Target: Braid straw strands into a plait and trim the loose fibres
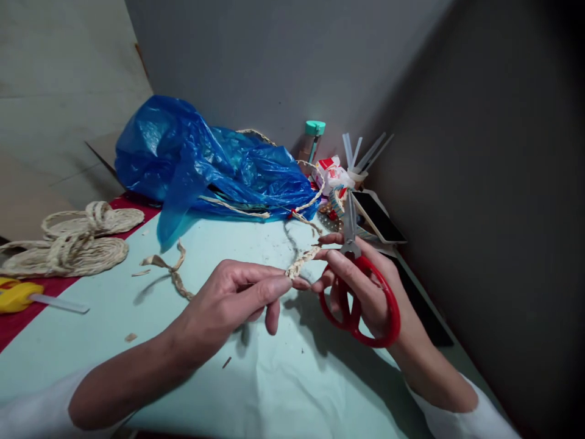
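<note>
Braided cord [301, 263] pinched between both hands, scissors [354, 286] in right.

On the table [283, 390], a plastic bag [228, 164] lies behind the braid [301, 262] and scissors [351, 241], rope coils [73, 244] left, phone [379, 216] right.

a small home craft corner: a bench [283, 378] under a pale green sheet is pushed into the angle of two bare grey walls, with coils of braided straw rope [73, 241], a blue plastic bag [205, 164], red-handled scissors [361, 299] and a cup of sticks [359, 161] crowded on it.
</note>
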The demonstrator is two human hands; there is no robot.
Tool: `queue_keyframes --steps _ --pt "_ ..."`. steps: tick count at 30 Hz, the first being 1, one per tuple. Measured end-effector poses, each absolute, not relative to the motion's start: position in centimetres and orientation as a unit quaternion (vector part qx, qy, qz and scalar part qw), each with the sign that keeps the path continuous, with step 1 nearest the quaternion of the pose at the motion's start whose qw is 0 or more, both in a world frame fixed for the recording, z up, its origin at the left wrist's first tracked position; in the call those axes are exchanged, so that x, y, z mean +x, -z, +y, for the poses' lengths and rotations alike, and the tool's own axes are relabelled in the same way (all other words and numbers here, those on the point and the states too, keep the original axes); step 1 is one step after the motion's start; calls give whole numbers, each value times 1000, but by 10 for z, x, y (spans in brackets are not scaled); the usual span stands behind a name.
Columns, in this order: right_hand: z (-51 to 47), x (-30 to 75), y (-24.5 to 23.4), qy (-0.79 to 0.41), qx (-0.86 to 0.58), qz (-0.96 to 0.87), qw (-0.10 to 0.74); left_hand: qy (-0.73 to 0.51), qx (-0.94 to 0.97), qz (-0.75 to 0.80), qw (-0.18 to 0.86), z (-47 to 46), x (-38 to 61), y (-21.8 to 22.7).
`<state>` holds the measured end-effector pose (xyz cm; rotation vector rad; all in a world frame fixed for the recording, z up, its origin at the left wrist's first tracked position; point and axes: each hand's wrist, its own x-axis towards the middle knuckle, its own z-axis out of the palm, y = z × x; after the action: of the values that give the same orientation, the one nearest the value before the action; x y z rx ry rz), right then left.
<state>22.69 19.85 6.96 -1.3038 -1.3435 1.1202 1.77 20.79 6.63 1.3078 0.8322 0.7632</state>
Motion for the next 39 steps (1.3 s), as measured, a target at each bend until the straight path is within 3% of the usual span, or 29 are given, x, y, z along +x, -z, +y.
queue_keyframes --steps 5,10,18,24,32,39 --pt "206 226 -59 -552 -470 -480 494 -250 594 368 670 210 20 -62" --pt "208 232 -56 -508 -459 -497 533 -273 575 352 686 210 25 -61" --pt "207 233 -56 -492 -438 -538 526 -273 573 363 683 210 24 -60" --pt "206 232 -52 -532 -400 -507 547 -277 642 439 565 203 26 -62" --pt "205 232 -52 -548 -399 -504 536 -332 757 469 310 198 27 -55" --pt "205 230 -51 -552 -386 -502 542 -315 771 433 344 197 30 -58"
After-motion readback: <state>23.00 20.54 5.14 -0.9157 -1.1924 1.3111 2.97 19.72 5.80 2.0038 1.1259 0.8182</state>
